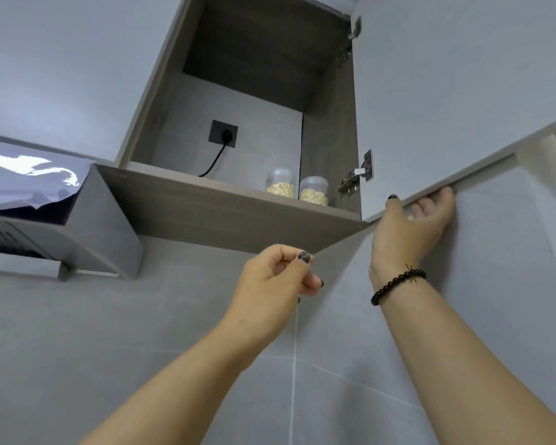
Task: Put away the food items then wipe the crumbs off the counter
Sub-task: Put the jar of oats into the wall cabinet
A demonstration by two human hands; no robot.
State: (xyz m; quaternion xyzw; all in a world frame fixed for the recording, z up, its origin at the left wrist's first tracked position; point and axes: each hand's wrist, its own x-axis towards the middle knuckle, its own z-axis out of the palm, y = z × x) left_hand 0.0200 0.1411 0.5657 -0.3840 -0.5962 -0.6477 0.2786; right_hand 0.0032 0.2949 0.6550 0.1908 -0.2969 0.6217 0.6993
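Observation:
I look up at an open wall cabinet (pixel 225 216). Two clear jars of oats stand side by side on its bottom shelf, the left jar (pixel 280 183) and the right jar (pixel 314 191), near the hinge side. My right hand (pixel 413 226) grips the lower edge of the open grey cabinet door (pixel 463 91), thumb in front and fingers behind it. My left hand (pixel 275 277) hangs just below the cabinet's underside with fingers loosely curled and holds nothing. The counter is out of view.
A black socket (pixel 224 134) with a plugged cable sits on the cabinet's back wall. A range hood (pixel 45 220) with a foil-covered top juts out at the left. Grey wall tiles (pixel 174 332) fill the space below.

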